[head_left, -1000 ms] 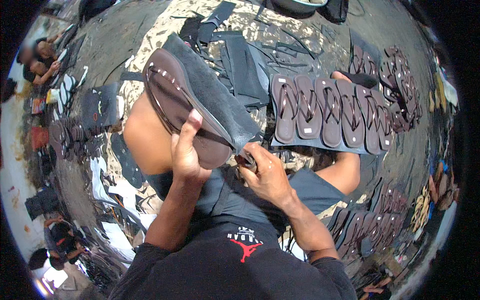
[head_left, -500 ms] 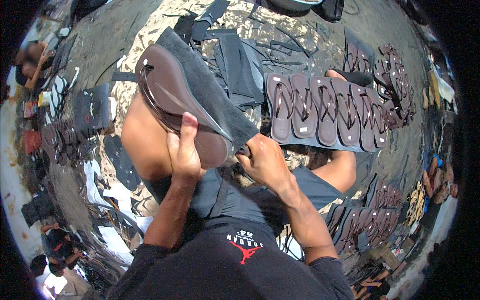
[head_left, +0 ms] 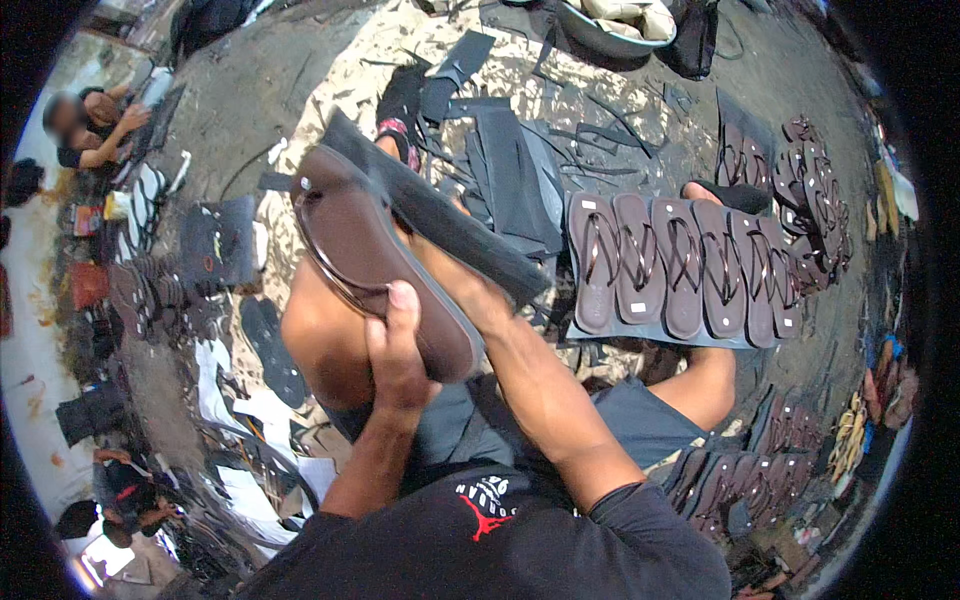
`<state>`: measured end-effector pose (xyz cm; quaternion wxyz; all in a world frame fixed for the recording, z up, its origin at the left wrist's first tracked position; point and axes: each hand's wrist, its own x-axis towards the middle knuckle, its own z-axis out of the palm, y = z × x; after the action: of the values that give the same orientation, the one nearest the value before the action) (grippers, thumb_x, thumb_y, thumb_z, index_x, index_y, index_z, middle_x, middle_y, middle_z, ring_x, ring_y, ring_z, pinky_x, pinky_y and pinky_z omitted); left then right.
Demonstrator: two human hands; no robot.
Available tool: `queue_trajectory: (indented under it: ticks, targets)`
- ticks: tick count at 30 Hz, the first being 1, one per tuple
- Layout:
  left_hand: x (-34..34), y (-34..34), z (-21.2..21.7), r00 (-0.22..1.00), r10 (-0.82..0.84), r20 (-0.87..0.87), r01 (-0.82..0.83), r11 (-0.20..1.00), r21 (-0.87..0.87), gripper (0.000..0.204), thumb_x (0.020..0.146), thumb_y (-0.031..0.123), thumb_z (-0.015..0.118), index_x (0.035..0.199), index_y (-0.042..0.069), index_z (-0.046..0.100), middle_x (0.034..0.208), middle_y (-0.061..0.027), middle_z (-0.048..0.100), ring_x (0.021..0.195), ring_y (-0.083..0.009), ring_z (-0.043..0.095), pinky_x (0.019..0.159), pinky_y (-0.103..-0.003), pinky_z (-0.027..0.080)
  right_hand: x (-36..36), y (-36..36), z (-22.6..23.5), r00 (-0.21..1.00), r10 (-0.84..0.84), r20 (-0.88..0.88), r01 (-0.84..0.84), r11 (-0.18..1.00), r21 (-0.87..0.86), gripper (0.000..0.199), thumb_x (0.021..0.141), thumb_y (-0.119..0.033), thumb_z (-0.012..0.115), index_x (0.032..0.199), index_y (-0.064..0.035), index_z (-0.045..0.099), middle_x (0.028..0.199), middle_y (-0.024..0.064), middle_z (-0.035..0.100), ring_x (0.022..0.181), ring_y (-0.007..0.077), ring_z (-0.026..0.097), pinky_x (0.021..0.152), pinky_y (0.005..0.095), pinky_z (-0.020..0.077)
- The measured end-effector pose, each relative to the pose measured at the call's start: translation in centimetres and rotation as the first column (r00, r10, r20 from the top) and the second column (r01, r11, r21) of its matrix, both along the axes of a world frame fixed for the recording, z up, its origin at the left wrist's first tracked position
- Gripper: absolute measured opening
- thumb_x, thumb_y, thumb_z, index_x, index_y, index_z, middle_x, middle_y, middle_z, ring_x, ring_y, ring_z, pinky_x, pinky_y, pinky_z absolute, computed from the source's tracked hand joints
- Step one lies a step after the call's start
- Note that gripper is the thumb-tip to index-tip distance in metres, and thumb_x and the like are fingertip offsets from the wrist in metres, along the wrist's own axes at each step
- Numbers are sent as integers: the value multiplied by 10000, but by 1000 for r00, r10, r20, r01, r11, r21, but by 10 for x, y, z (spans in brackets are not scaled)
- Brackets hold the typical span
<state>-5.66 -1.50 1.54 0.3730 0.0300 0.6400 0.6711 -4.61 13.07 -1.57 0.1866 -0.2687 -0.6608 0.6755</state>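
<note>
**Brown sandal sole steadied over the knee**

While your left hand [head_left: 398, 365] clamps the near end of the brown sandal sole [head_left: 375, 262], its fingers [head_left: 402, 300] curled over the edge, keep that sole tilted up across your left knee [head_left: 325, 345] so it does not slide. Your right hand [head_left: 462, 292] reaches under and behind the sole, next to the dark rubber strip [head_left: 440, 220] lying along its far side; whether those fingers are clenched or loose cannot be told, as the sole hides them. To work well here, I judge you should press the sole firmly against the knee and keep your thumb clear of the rim, since the edge looks thin and likely to flex.

As for containers, a pale basin [head_left: 615, 25] sits at the top, its contents too small to make out. A dark mat [head_left: 660, 335] on the ground carries a row of finished brown sandals [head_left: 680, 265], side by side and touching.
</note>
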Motion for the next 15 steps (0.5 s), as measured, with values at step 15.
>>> queue_trajectory:
  ticks: [15]
  targets:
    - [-51, -25, 45, 912, -387, -134, 409, 880, 240, 554, 1008, 360, 648, 1377, -8, 460, 1186, -86, 633, 1047, -184, 642, 929, -318, 526, 106, -60, 66, 1000, -18, 4, 18, 996, -83, 431, 967, -298, 711, 1256, -8, 576, 976, 188, 731, 893, 178, 700, 822, 354, 548]
